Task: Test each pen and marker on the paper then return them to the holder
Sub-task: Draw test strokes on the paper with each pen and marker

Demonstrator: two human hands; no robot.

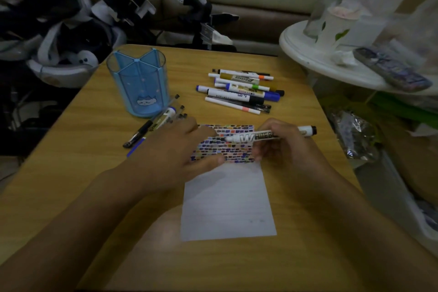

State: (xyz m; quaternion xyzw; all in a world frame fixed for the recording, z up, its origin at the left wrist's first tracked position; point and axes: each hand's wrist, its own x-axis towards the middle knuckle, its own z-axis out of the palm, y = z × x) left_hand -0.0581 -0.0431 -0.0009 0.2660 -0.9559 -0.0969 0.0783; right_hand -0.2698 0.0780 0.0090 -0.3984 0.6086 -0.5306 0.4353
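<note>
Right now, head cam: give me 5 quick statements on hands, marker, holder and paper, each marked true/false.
1. The right hand holds a whiteboard marker with its tip over the coloured marks. True.
2. The blue holder is full of pens. False: no pens stand in it; they lie on the table.
3. The left hand rests on the paper. True.
4. The paper is covered top to bottom with marks. False: only its far end is; the near part is blank.
5. The pile of markers lies left of the holder. False: it lies to its right.
</note>
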